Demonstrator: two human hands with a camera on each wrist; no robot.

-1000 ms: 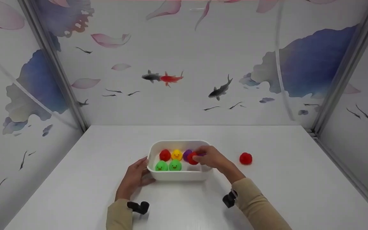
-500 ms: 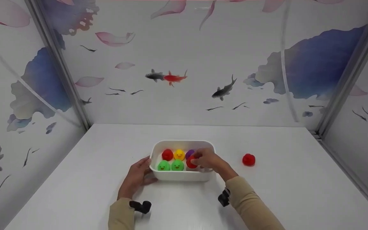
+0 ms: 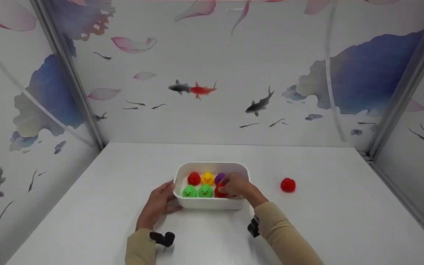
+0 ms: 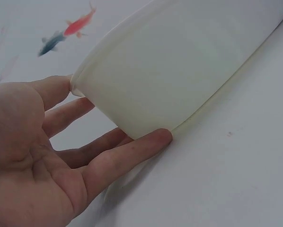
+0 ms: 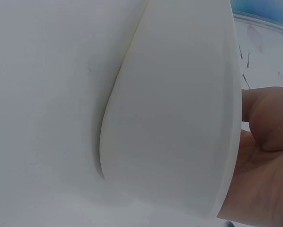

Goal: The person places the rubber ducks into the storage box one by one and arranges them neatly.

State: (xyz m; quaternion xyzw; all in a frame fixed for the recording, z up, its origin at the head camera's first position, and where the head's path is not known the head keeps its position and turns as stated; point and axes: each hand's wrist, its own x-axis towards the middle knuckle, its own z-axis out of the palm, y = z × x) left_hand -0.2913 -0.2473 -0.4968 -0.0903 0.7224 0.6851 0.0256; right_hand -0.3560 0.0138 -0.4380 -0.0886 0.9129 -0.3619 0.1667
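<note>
My left hand (image 3: 157,201) holds the near left corner of a white plastic tub (image 3: 208,204). In the left wrist view, its thumb lies against the near wall, with a finger at the rim. My right hand (image 3: 236,184) reaches down inside the tub's right part and pinches a round red toy (image 3: 220,191), partly covered by the fingers. Beside it sit two green toy ducks (image 3: 189,191), with a yellow toy duck (image 3: 207,179) and another red toy (image 3: 194,179) behind. A purple toy (image 3: 219,179) is partly hidden by my right hand. The tub wall hides the right fingertips in the right wrist view.
One more red toy (image 3: 288,185) lies on the white table (image 3: 322,221), right of the tub. White panels (image 3: 212,125) painted with fish and petals enclose the table at the back and both sides.
My right hand has moved the red toy down and toward the near side of the tub, beside the green ducks. My left hand stays at the tub's corner. The head view has shifted slightly.
</note>
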